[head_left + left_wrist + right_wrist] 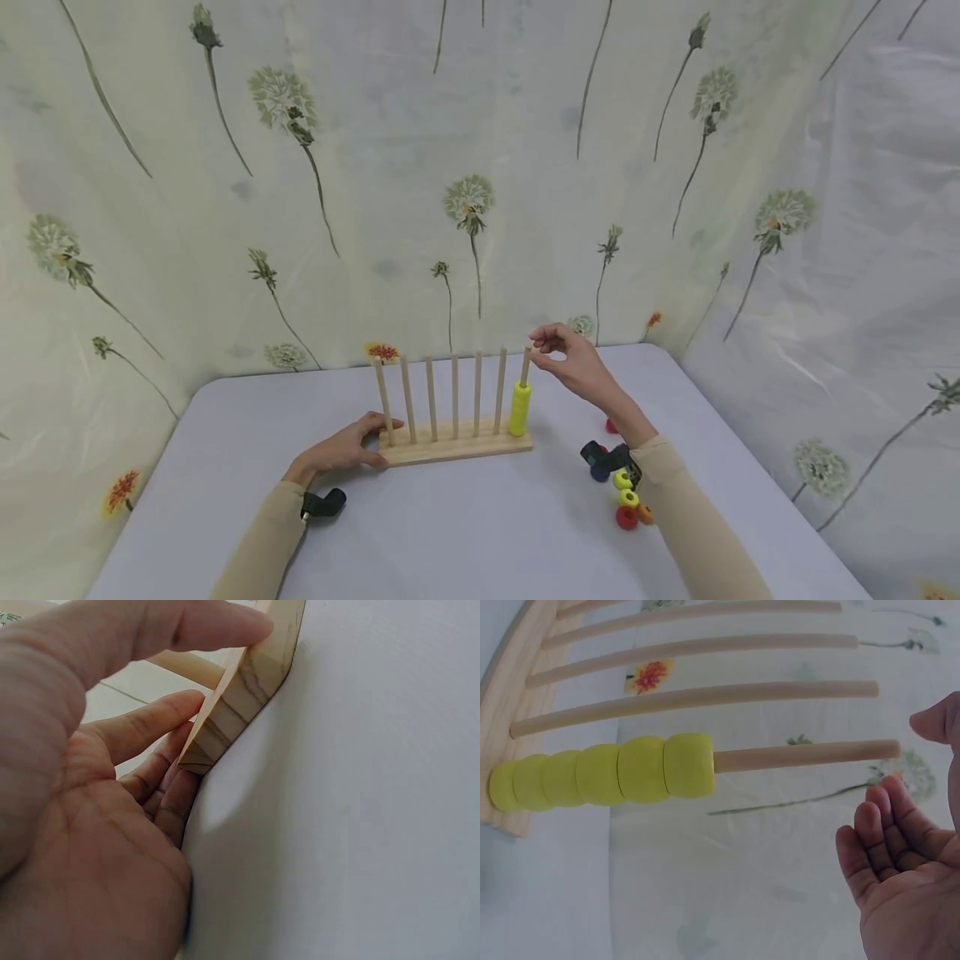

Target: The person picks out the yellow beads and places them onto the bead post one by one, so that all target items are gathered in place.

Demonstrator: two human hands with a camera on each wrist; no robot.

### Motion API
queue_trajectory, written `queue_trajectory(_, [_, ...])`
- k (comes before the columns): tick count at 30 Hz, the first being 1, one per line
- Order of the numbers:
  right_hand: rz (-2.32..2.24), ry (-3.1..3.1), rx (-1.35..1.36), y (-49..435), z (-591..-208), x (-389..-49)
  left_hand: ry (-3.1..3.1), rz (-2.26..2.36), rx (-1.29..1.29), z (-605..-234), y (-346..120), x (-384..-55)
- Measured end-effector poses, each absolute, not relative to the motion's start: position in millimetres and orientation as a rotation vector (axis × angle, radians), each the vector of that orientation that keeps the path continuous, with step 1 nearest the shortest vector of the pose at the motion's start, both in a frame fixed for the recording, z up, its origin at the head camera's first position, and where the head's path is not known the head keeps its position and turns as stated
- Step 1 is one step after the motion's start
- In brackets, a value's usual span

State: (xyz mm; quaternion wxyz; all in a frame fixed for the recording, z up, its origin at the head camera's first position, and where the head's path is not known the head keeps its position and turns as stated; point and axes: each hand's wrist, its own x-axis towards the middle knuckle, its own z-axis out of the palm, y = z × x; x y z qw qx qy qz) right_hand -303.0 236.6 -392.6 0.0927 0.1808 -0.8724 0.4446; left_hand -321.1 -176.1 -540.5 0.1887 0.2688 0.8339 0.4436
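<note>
A wooden peg stand (457, 451) with several upright pegs stands on the table. My left hand (341, 446) grips its left end, thumb on the front side and fingers behind, as the left wrist view shows at the striped end grain (232, 709). Yellow beads (641, 769) are stacked on the rightmost peg (810, 755), whose upper part is bare. Around that peg's tip hovers my right hand (573, 362), fingers loosely bent and thumb apart from them, with nothing held. The other pegs carry no beads.
Loose beads lie to the right, partly hidden under the right forearm: a red bead (627, 517), a yellow bead (627, 498), an orange bead (646, 513), a blue bead (599, 474) and another red one farther back. A dandelion-print curtain (405, 208) hangs behind the white table (450, 533).
</note>
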Motion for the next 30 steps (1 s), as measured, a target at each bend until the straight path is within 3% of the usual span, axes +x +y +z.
queue_trajectory(9, [1.268,-2.663,0.453,264.3,-399.0,-282.0,2.359,1.24,0.772,-545.3,-177.0,-323.7])
queue_trajectory(30, [1.306,-3.028,0.335,381.2,-491.3,-230.6,2.366,1.231,0.759,-543.0,-175.4,-320.5])
